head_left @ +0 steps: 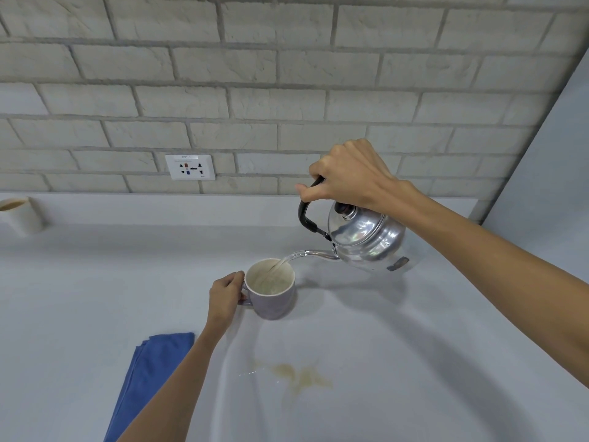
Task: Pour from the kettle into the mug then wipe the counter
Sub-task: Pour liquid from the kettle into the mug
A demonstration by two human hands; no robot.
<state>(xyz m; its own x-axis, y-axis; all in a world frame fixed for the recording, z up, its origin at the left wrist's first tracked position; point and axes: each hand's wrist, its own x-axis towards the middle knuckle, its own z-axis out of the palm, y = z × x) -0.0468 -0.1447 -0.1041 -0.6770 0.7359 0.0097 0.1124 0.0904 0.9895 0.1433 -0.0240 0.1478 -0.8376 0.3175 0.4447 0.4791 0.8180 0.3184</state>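
A shiny metal kettle (366,239) with a black handle is held tilted above the counter, its spout pointing left. My right hand (347,177) grips that handle from above. A thin stream of water runs from the spout into a lilac mug (272,303) with a pale inside, standing upright on the counter. My left hand (224,295) is closed around the mug's handle on its left side. A folded blue cloth (149,374) lies flat to the front left. A yellowish-brown spill (302,376) stains the counter (414,362) in front of the mug.
A white cup (20,215) holding brown liquid stands at the far left near the wall. A wall socket (189,167) sits in the brick wall behind the counter. A pale panel (551,154) rises at the right edge.
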